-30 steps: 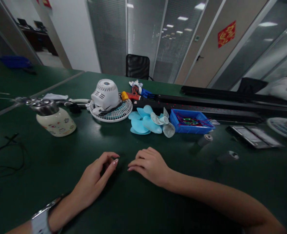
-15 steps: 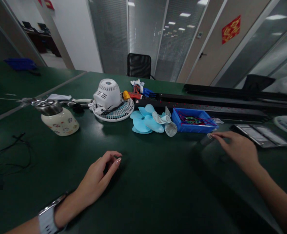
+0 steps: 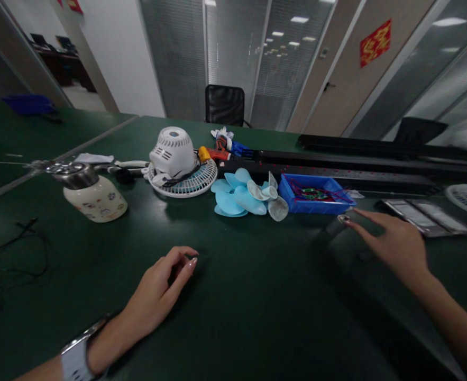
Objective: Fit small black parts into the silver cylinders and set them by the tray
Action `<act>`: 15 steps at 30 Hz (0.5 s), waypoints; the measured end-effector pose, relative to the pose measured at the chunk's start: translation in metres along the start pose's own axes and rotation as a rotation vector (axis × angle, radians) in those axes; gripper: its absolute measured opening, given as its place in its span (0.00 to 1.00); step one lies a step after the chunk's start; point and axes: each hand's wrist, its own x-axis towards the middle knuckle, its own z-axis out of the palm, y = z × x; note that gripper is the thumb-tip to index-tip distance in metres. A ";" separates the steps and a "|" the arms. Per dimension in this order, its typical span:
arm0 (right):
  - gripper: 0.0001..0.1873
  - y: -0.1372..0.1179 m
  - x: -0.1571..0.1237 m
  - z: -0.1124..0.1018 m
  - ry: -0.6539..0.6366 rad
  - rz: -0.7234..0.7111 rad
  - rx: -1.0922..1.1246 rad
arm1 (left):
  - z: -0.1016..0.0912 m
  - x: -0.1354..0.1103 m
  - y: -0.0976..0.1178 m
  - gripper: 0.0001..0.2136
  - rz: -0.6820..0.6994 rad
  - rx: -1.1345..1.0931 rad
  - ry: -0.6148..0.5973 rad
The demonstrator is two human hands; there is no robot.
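Note:
My left hand (image 3: 159, 286) rests on the green table (image 3: 233, 307), fingers loosely curved, thumb and index a little apart, with nothing between them. On the right, my right hand (image 3: 397, 243) reaches over a small grey cylinder (image 3: 335, 226) that stands on the table. Its thumb tip is at the cylinder's top, while the index finger is stretched out and apart from the thumb. The cylinder's exact kind is too blurred to tell. Just beyond it sits a blue bin (image 3: 316, 207) with wires and small green parts inside. Light-blue and clear fan blades (image 3: 243, 196) lie left of the bin.
A white fan body (image 3: 172, 153) sits on a white fan grille (image 3: 189, 189) at the back. A cream bottle (image 3: 96, 201) stands left, near a black cable (image 3: 45, 254). Long black rails (image 3: 356, 174) lie behind the bin. A flat framed item (image 3: 427, 217) lies at right.
My right index finger has lifted away from the thumb, loosening the pinch at the cylinder's top. The hand has shifted slightly right. My left hand stays where it was.

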 end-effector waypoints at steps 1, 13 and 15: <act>0.25 0.005 -0.007 0.000 0.048 -0.005 0.021 | 0.000 0.000 0.000 0.14 0.003 -0.001 0.001; 0.23 0.007 -0.065 0.012 -0.146 0.441 0.550 | 0.002 0.001 -0.002 0.14 0.002 -0.005 0.000; 0.23 -0.026 -0.062 0.007 -0.212 0.283 0.631 | 0.002 0.001 -0.002 0.14 0.004 -0.009 -0.008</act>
